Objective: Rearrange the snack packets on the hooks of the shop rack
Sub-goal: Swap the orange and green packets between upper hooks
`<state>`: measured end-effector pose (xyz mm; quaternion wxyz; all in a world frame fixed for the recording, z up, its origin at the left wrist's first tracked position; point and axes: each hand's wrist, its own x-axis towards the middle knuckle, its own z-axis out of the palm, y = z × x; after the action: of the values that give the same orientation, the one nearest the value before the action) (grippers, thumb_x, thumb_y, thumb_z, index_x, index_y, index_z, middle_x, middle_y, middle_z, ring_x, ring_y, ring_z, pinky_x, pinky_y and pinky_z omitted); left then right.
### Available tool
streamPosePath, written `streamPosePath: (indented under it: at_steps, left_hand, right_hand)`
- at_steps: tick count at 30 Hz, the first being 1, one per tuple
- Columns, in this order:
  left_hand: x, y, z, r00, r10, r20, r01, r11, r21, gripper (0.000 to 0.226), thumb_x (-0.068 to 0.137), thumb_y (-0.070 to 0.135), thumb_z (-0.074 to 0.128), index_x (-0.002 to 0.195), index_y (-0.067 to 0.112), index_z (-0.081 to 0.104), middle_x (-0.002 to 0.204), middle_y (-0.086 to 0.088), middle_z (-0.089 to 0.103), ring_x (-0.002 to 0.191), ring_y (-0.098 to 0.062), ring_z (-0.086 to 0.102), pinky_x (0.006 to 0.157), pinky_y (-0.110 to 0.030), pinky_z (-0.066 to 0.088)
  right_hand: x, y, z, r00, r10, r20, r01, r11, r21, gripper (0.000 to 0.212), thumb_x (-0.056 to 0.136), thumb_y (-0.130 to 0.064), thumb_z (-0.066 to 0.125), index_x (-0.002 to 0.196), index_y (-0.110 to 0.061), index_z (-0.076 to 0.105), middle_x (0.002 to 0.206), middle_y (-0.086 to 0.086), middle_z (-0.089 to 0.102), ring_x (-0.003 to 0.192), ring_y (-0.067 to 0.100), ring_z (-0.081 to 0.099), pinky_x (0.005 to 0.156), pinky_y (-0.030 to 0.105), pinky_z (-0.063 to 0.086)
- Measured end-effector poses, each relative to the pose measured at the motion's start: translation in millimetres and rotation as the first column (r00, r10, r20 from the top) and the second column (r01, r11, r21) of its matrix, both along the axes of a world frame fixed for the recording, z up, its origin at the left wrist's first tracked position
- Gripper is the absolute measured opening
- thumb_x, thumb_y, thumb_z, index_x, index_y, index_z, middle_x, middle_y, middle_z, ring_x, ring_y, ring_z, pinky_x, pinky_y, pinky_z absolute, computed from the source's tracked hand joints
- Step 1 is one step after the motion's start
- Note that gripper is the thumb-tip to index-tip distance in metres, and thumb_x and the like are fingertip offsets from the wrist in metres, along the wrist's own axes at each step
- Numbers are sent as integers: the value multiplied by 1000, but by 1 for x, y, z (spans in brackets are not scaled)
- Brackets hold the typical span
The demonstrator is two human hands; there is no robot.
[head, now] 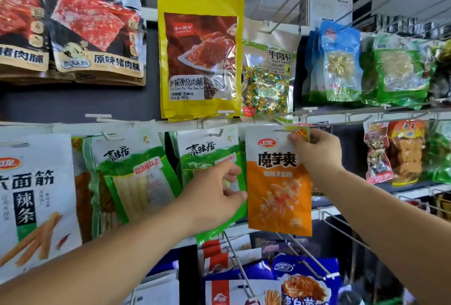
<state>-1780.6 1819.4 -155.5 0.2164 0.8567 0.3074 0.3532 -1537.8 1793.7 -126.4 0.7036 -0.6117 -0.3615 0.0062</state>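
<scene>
Shop rack, middle row: an orange packet [278, 182], white across the top and orange below, printed "魔芋爽" under a small red oval logo, hangs at a wire hook [278, 131] between green packets and a bare stretch of rack. The right hand [317, 151] pinches its top right corner, thumb on the front face, just under the hook; a small yellow and red tag shows behind the fingers. The left hand [214, 194] lies with curled fingers on the nearer green packet [207, 158], marked "素味居", fingertips touching the orange packet's left edge; whether it grips anything cannot be told. A second green packet [131, 175] of the same brand hangs further left, beside a white packet [36, 194] reading "大面筋 辣条". Above hang a yellow packet [200, 60] picturing dried meat, a clear bag of wrapped sweets [268, 80] labelled "牛肉粒 BEEF GRAIN", and dark packets [97, 36] reading "原味猪肉脯". Blue packets [339, 60] hang at upper right. Bare hooks [341, 229] jut out below the right forearm.
</scene>
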Motion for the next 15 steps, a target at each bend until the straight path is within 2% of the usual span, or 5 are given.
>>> streamPosePath:
  at_steps: [2,4,9,12,15]
  left_hand:
    - [1,-4,-3,1000,-19,-20,19,1000,-2,49,93,27,73,139,24,54,129,8,59,99,-7,70,100,-36,57]
    - [-1,-7,-5,999,-27,-36,27,1000,-5,50,94,27,73,140,24,54,130,7,58,99,-6,70,101,-35,56]
    - [-12,-13,-7,1000,-18,-24,17,999,-33,50,94,25,73,140,22,55,129,7,57,103,-8,68,101,-33,55]
    - [-14,-14,-10,1000,-17,-10,17,999,-43,50,94,24,73,140,22,55,128,8,57,104,-11,68,99,-30,56]
    - [-15,-15,-13,1000,-26,-4,26,998,-65,49,94,26,73,140,24,55,127,12,57,103,-7,68,98,-29,56]
  right_hand:
    - [4,-7,4,999,-28,15,27,998,47,10,96,-27,72,87,-24,75,79,0,72,76,25,68,67,36,57]
    - [9,-14,7,999,-49,8,48,994,98,18,100,-20,64,83,-25,70,80,2,68,73,25,59,65,37,50]
    - [7,-27,15,985,-116,129,107,992,69,9,104,-12,42,101,-11,51,77,-2,51,70,24,45,68,40,39]
    - [-3,-32,18,985,-112,129,105,992,65,7,102,-12,41,103,-11,48,77,0,50,75,28,48,69,42,40]
    - [-15,-39,15,1000,-9,19,7,992,128,14,97,-30,54,91,-21,45,79,1,52,76,27,53,69,43,43]
